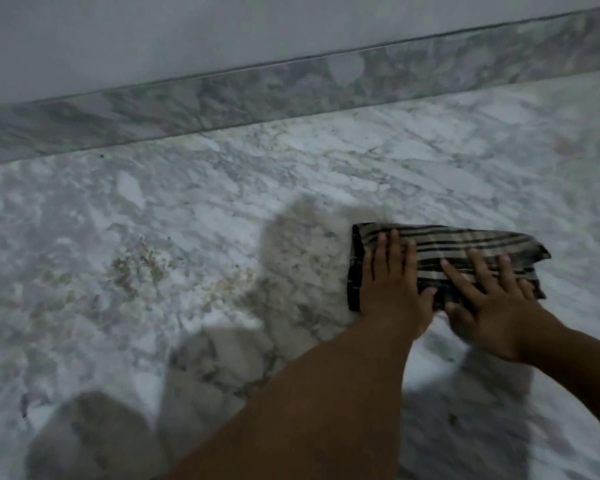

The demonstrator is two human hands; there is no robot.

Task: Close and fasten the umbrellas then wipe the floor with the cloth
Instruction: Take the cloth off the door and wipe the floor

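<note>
Cloth [444, 258] on floor [187, 220] | left hand [394, 289], right hand [492, 299] flat on it

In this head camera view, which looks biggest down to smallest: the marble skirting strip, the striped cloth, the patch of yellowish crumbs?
1. Grey marble skirting strip, which spans the whole frame.
2. Dark striped checked cloth and scattered patch of yellowish crumbs: they look alike in extent, and the crumbs' edge is vague, so I won't rank them.

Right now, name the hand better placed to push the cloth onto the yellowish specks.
Left. The left hand presses the cloth's speck-side end; the specks lie to its left. The right hand sits farther away.
</note>
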